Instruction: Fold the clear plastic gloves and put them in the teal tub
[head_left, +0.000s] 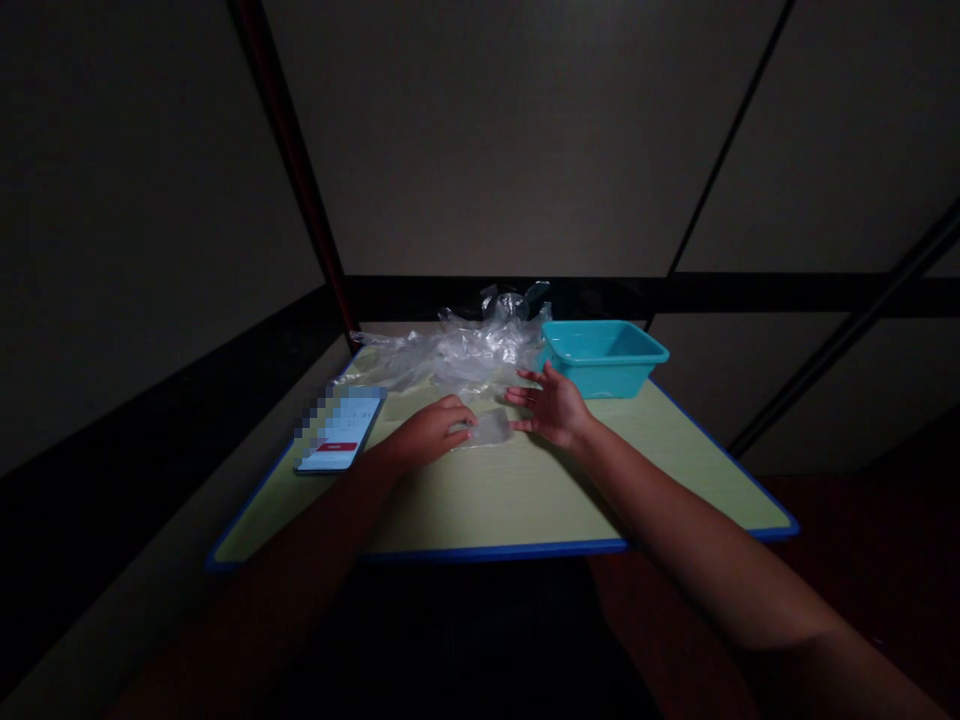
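My left hand (435, 432) is closed at the left end of a small flat piece of clear plastic (492, 428), its thumb and fingers on the edge. The plastic lies low over the table, between my two hands. On its right side, my right hand (553, 408) is open, fingers spread and palm turned inward, with nothing in it. A crumpled heap of clear plastic bags (472, 352) spreads just beyond both hands. Close behind my right hand stands a turquoise plastic basin (606, 378).
A phone or tablet (345, 430) with a lit screen, partly blurred, lies at the table's left. The pale table (495, 510) has a blue rim along its edge. Panelled walls (487, 140) rise behind it and to the left. The room is dim.
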